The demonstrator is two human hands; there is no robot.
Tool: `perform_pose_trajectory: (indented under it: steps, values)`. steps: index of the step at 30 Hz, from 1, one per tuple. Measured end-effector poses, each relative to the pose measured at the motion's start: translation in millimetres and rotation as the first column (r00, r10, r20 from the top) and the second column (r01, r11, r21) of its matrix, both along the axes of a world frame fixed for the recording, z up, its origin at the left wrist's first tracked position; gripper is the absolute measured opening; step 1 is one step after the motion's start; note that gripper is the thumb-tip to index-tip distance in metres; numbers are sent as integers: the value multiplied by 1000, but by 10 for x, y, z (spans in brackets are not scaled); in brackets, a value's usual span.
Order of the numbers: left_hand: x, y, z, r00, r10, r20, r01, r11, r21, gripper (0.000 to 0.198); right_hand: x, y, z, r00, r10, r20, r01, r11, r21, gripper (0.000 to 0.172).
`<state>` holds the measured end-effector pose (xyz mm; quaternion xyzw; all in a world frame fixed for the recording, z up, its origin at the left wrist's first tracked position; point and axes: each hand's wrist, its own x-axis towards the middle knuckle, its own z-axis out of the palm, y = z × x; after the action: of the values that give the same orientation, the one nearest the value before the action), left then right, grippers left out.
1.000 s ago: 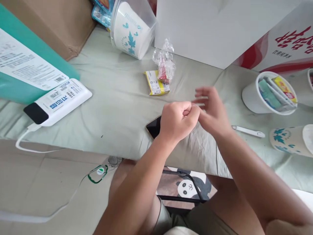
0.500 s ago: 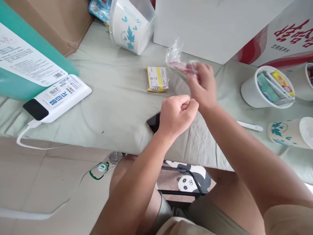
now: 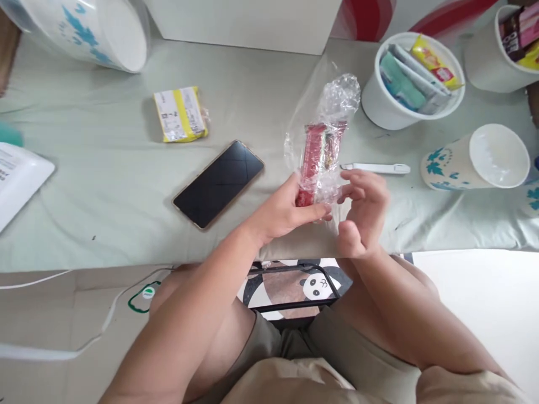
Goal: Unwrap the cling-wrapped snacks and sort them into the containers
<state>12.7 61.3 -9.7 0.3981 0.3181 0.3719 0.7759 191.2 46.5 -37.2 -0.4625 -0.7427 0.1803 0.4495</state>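
Note:
My left hand [image 3: 290, 210] grips the lower end of a clear plastic bag [image 3: 339, 98] with red-wrapped snack bars [image 3: 314, 151] inside. The bag's crinkled top points away from me. Beside its lower right edge is my right hand [image 3: 366, 207], thumb and fingers apart and nothing held between them; whether a fingertip touches the plastic, I cannot tell. To the left of the bag a black-screened phone [image 3: 219, 184] lies face up on the cloth. Farther back sits a small yellow-and-white packet [image 3: 181, 114].
A white cutter-like tool [image 3: 379, 168] lies right of the bag. Behind it stands a white paper cup [image 3: 383, 104] of packets; a leaf-printed paper cup [image 3: 452, 160] lies on its side. A white box [image 3: 252, 22] borders the back. A white device [image 3: 21, 182] is at far left.
My left hand has opened from a fist and taken hold of the bag. The right hand has brought the bag nearer and let go. The phone is now uncovered; the view has shifted right.

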Motion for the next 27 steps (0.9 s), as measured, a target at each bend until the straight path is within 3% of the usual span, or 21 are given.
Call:
perform_pose_trajectory:
  steps: [2,4,7,10,13,15,19,23,27]
  values:
    - [34,17,-15,999,-37,-33,36,999,-18,48,155,86,21,991,-120,-56,121,993,3,56]
    - [49,43,-2,992,-113,-57,113,994,-11,41,287,210,35,983,-166,-80,162,985,-56,56]
    - [47,91,21,957,-254,-139,260,965,21,45,428,365,66,992,-79,-102,53,972,-229,59]
    - [34,130,-8,938,-276,-209,299,950,88,75,480,364,161,988,82,-134,-120,942,-313,47]
    - [24,143,-72,945,-257,-204,280,955,98,90,445,257,259,991,120,-55,-131,952,-276,24]
    - [22,140,-106,949,-238,-207,255,965,57,94,396,195,279,996,80,44,-70,976,-206,21]
    - [32,119,-126,964,-169,-206,185,981,58,101,297,134,251,983,-19,184,42,992,-121,21]
    - [36,103,-85,966,-181,-184,198,977,79,90,255,112,256,983,-63,171,82,991,-106,24]
    - [23,99,-28,953,-226,-204,244,967,67,76,318,158,259,990,-60,131,78,988,-134,51]
